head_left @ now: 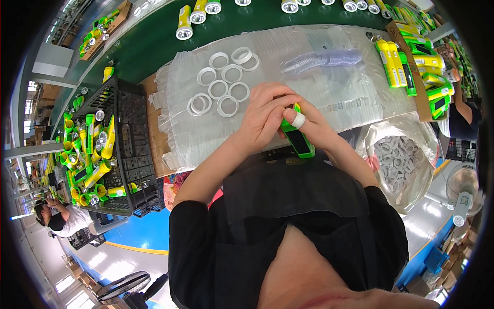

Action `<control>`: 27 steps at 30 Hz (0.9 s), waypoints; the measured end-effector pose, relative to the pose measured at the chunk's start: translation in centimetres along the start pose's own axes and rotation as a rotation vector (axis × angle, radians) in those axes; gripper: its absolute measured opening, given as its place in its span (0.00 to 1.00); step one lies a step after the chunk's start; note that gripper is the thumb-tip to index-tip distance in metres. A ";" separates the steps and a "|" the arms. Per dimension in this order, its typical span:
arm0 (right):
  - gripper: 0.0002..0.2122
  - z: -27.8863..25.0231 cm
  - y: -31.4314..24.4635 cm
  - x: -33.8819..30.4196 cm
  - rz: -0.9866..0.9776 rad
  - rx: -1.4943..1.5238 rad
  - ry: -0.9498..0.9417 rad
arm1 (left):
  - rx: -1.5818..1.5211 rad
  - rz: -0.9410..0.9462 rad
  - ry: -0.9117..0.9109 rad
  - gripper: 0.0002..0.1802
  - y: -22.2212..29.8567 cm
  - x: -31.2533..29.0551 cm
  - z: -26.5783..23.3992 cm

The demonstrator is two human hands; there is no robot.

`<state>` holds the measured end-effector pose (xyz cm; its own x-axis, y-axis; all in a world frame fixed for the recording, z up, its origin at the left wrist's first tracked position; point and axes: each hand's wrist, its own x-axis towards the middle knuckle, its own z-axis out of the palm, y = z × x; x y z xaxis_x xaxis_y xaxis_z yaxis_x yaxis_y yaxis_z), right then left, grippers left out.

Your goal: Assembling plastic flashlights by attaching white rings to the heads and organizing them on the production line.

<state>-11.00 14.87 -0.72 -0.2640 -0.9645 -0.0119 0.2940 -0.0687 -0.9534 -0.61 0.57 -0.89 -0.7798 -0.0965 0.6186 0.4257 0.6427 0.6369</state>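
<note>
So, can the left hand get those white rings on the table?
Probably yes: the white rings lie close beside the left hand with nothing in between, though it would likely have to release the green flashlight first.

Shows a green table (154,38) across the top of the frame. Shows blue floor (136,234) at lower left, edged by a yellow line (136,250), then shiny grey floor (110,260) streaked with white glare. Repeats blue, yellow and grey at lower right. Has grey beams (38,152) at the left edge, a white wall (36,244) below them, and bright panels (65,283), windows or lamps unclear. Includes a black fan (125,286) at lower left, a pale fan (461,203) at right.
</note>
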 end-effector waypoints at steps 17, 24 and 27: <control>0.15 -0.3 0.4 6.0 -0.327 -0.018 -0.037 | 0.760 -0.327 -0.424 0.35 -0.7 -4.2 -8.4; 0.16 -0.2 0.6 5.9 -0.306 -0.006 -0.093 | -0.106 -0.448 0.255 0.24 -1.2 -1.9 -7.7; 0.16 -0.4 0.7 5.8 -0.296 -0.002 -0.137 | -0.478 -0.401 0.428 0.15 -0.6 2.5 -6.2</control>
<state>-12.65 9.30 -1.58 -0.2116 -0.9281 0.3063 0.2211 -0.3507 -0.9100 0.01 -4.82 3.15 -0.7120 -0.6028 0.3603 0.3756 0.1065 0.9206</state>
